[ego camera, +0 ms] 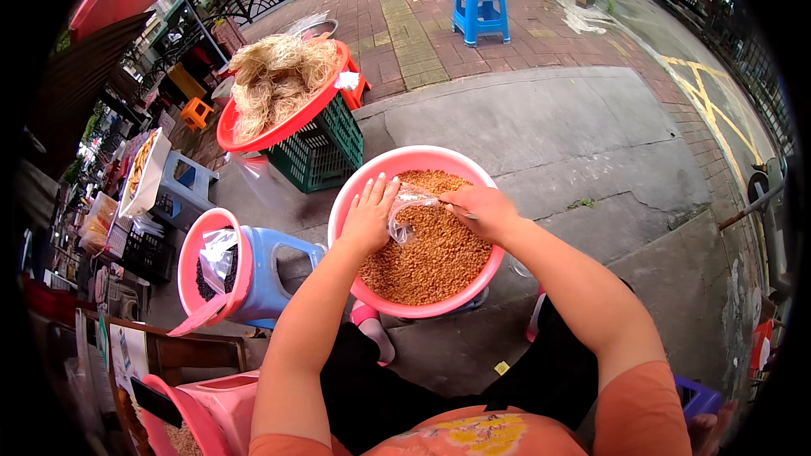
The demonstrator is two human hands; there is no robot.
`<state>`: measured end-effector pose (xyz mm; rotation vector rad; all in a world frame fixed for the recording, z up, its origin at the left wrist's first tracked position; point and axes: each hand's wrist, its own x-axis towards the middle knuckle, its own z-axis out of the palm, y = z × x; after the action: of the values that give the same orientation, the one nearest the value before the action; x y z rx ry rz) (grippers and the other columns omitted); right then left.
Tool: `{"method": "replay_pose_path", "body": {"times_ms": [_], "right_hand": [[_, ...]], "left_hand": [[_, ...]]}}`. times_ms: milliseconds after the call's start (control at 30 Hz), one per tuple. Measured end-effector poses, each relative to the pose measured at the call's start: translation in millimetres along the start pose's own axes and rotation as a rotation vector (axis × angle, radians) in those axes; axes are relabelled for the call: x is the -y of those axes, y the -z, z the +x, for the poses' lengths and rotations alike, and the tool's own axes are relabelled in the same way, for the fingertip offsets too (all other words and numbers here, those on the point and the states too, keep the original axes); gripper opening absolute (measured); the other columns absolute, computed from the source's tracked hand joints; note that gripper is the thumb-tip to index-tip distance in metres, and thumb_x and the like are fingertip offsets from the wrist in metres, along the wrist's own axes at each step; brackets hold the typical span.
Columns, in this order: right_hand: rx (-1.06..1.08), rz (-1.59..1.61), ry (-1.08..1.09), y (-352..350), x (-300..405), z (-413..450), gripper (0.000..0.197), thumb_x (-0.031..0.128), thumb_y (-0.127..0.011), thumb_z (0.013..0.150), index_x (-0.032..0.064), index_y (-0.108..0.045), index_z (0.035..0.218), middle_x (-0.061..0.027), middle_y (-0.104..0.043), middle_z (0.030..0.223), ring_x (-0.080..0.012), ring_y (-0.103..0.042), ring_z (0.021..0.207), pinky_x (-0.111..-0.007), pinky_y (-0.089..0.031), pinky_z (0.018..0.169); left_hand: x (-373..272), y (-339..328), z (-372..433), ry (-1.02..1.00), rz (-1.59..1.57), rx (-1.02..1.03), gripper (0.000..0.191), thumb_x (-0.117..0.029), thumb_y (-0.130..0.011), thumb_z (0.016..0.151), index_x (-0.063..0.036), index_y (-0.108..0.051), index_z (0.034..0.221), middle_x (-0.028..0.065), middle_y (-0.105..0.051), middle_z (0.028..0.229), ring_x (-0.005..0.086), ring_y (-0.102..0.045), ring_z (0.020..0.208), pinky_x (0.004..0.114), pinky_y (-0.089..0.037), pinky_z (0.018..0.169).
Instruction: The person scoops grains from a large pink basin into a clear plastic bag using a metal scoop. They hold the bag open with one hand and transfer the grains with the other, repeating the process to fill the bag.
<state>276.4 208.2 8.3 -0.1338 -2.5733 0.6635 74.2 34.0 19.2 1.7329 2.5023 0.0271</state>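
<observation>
A round pink plastic basin (340, 215) full of small golden-brown grains or beans (443, 253) stands before me between my knees. Over the contents lies a clear plastic bag (400, 218), partly crumpled. My left hand (370, 212) rests flat at the bag's left side, its fingers extended and slightly spread. On the other side my right hand (480, 209) has its fingers curled at the bag's right edge, with a thin, light-coloured object showing beneath them. What that object is cannot be told.
To the left, a smaller pink basin (186, 266) with dark beans and a bag sits on a blue stool (266, 266). Further up, a red basin (301, 120) of dry pale noodle-like strands rests on a green crate (317, 149). A blue stool (480, 9) stands ahead.
</observation>
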Motion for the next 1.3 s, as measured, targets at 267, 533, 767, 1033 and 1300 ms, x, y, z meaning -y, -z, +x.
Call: {"method": "replay_pose_path", "body": {"times_ms": [267,533,767,1033,1300], "right_hand": [[0.005,-0.161,-0.069,-2,4,-3,0.017,0.018,-0.059,0.09,0.0145,-0.065,0.106,-0.0122,-0.067,0.094,-0.0349,-0.064,0.09,-0.046,-0.051,0.073],[-0.319,-0.006,-0.189,44,67,-12,0.021,0.029,-0.056,0.095,0.0126,-0.066,0.104,-0.0174,-0.067,0.094,-0.0394,-0.063,0.088,-0.048,-0.05,0.074],[-0.407,0.056,-0.358,61,81,-40,0.034,0.036,-0.045,0.098,0.0091,-0.066,0.098,-0.0184,-0.068,0.092,-0.0392,-0.064,0.087,-0.048,-0.049,0.075],[-0.628,0.36,-0.47,27,75,-61,0.031,0.032,-0.048,0.099,0.0068,-0.067,0.1,-0.0184,-0.069,0.09,-0.0378,-0.065,0.084,-0.044,-0.049,0.073],[-0.312,0.233,-0.488,8,61,-47,0.031,0.03,-0.049,0.099,0.0043,-0.066,0.097,-0.0198,-0.067,0.087,-0.0384,-0.063,0.085,-0.045,-0.048,0.074]], "left_hand": [[-16,-29,-47,0.256,-0.391,-0.194,0.087,-0.005,-0.058,0.076,0.0009,-0.017,0.152,0.026,-0.019,0.157,0.0421,-0.019,0.146,0.047,-0.019,0.119],[-61,-43,-103,0.495,-0.734,-0.448,0.085,-0.025,-0.07,0.074,0.0078,-0.032,0.143,0.0304,-0.031,0.148,0.0429,-0.026,0.141,0.044,-0.021,0.118],[-87,-41,-87,0.737,-1.095,-0.46,0.075,-0.026,-0.072,0.073,0.0088,-0.043,0.133,0.0287,-0.041,0.138,0.0401,-0.038,0.133,0.044,-0.03,0.112],[-71,-66,-79,0.741,-1.518,-0.458,0.058,-0.02,-0.071,0.077,0.0092,-0.049,0.122,0.0226,-0.046,0.133,0.0292,-0.048,0.121,0.04,-0.039,0.101],[-120,-37,-83,0.848,-1.907,-0.678,0.049,-0.011,-0.065,0.08,0.0045,-0.049,0.124,0.0157,-0.05,0.126,0.0249,-0.046,0.12,0.041,-0.037,0.102]]}}
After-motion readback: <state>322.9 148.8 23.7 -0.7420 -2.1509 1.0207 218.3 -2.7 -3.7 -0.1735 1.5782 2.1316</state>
